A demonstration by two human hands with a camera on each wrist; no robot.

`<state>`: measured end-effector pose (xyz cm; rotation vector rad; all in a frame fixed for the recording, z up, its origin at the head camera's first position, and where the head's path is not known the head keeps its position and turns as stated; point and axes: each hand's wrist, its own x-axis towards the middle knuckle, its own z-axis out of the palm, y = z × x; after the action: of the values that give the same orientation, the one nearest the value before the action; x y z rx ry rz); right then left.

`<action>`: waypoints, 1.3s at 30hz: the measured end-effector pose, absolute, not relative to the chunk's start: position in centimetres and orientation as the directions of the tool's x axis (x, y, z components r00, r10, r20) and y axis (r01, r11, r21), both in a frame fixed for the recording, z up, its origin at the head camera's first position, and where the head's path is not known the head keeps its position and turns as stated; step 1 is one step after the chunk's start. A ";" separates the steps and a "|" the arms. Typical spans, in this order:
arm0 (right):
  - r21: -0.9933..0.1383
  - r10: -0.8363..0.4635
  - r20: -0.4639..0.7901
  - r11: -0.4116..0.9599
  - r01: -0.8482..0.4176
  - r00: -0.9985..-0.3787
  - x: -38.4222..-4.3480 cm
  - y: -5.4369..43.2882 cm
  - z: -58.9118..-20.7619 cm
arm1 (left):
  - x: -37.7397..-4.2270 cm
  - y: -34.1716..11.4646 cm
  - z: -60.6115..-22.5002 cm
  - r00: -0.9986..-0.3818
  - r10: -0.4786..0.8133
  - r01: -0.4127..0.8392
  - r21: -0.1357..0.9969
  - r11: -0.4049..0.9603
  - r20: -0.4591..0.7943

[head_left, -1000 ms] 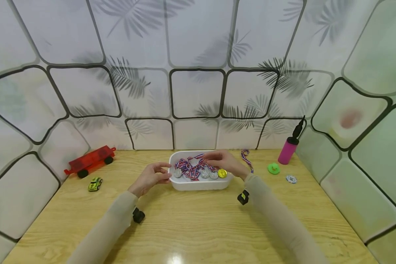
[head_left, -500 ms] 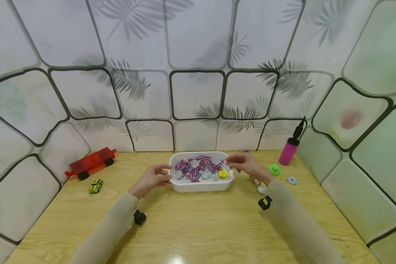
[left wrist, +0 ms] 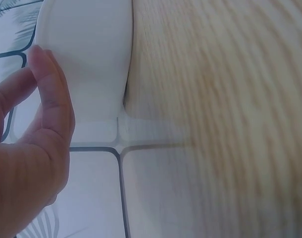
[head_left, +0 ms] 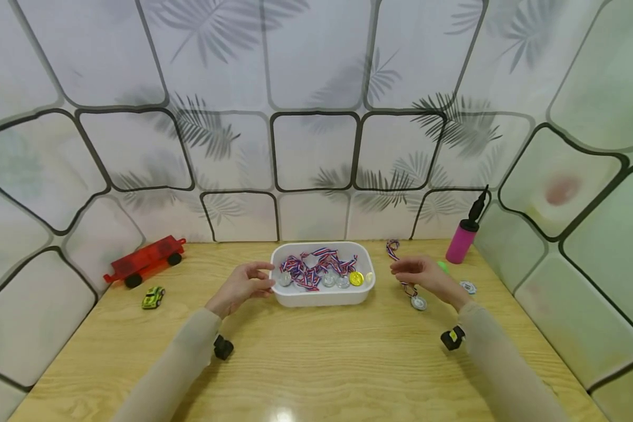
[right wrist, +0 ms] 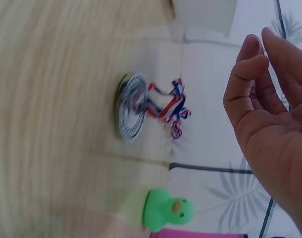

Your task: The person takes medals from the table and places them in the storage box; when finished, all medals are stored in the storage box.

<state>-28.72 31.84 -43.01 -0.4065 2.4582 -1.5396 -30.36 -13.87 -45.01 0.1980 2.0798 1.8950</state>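
Observation:
A white oblong tub (head_left: 319, 299) stands at the middle back of the table, holding several silver medals (head_left: 328, 281), a gold medal (head_left: 356, 278) and tangled striped ribbons (head_left: 325, 254). My left hand (head_left: 242, 287) is at the tub's left end; in the left wrist view its fingertips (left wrist: 40, 58) meet the white wall. To the right, my right hand (head_left: 424, 276) hovers over a silver medal (head_left: 418, 303) lying on the table with its striped ribbon (head_left: 392, 248). Its fingers are loosely bent and hold nothing, apart from the medal (right wrist: 132, 106) in the right wrist view.
A green rubber duck (right wrist: 167, 210) and a round white-and-blue chip (head_left: 468, 287) lie right of my right hand. Behind them stands a pink hand pump (head_left: 461, 242). A red toy trailer (head_left: 146, 260) and a yellow-green toy car (head_left: 153, 298) are on the left. Patterned curtains border the table.
My right hand has moved from over the tub rightwards to above the loose medal, now partly covering the duck. My left hand stays at the tub's left end.

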 end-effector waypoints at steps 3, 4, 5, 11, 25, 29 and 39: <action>-0.893 -0.353 -0.048 0.433 -0.118 -0.934 -28.3 32.9 -43.4 | -30.3 -13.9 -45.1 -0.936 0.326 -0.105 0.989 0.103 -0.133; -0.889 -0.357 -0.054 0.442 -0.117 -0.933 -28.1 33.3 -43.5 | -30.3 -13.9 -45.1 -0.937 0.323 -0.106 0.989 0.101 -0.134; -0.887 -0.362 -0.061 0.448 -0.116 -0.930 -27.9 33.7 -43.6 | -30.4 -13.9 -45.2 -0.936 0.326 -0.101 0.990 0.102 -0.129; -0.836 -0.369 -0.094 0.534 -0.128 -0.925 -26.8 35.5 -44.3 | -30.4 -13.9 -45.2 -0.938 0.323 -0.095 0.990 0.109 -0.126; -0.797 -0.375 -0.180 0.598 -0.089 -0.909 -26.6 36.3 -45.5 | -30.2 -13.8 -44.7 -0.937 0.323 -0.102 0.988 0.116 -0.135; -0.767 -0.386 -0.182 0.631 -0.115 -0.904 -26.7 36.3 -45.6 | -30.2 -13.8 -44.7 -0.935 0.328 -0.103 0.989 0.105 -0.132; -0.720 -0.428 -0.141 0.663 -0.205 -0.893 -27.0 35.8 -45.9 | -30.2 -13.8 -44.8 -0.938 0.316 -0.112 0.988 0.109 -0.142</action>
<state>-26.96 35.79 -45.88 -0.5051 2.5826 -1.0647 -30.18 -13.85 -44.75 0.2004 2.0757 1.8944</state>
